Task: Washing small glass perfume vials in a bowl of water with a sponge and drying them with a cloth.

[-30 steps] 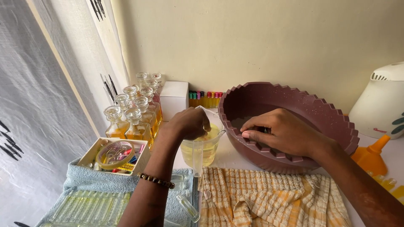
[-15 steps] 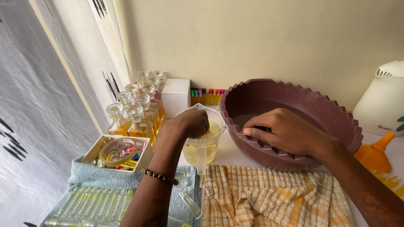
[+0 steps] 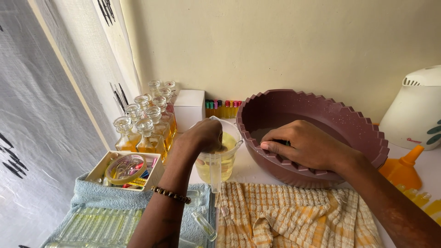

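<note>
My left hand (image 3: 202, 137), with a bead bracelet on the wrist, hangs over a clear beaker (image 3: 226, 169) of yellow liquid. Its bunched fingertips dip inside the beaker, and whatever they hold is hidden. My right hand (image 3: 305, 146) lies over the near rim of a maroon bowl (image 3: 349, 115) with a toothed edge. The thumb runs along the rim and the fingers curl inside. A small clear vial (image 3: 204, 226) lies loose below the beaker, at the edge of a blue towel (image 3: 89, 196).
Stoppered glass bottles (image 3: 138, 133) of amber liquid stand at the left by a curtain. Behind are a white box (image 3: 189, 108) and small coloured-cap vials (image 3: 223, 106). A tape roll sits in a small carton (image 3: 125, 169). Also in view: a checked yellow cloth (image 3: 285, 216), an orange funnel (image 3: 404, 167) and a white appliance (image 3: 415, 110).
My left fingertips have sunk slightly deeper into the beaker. My right hand has stayed on the bowl's rim. The view has shifted a little.
</note>
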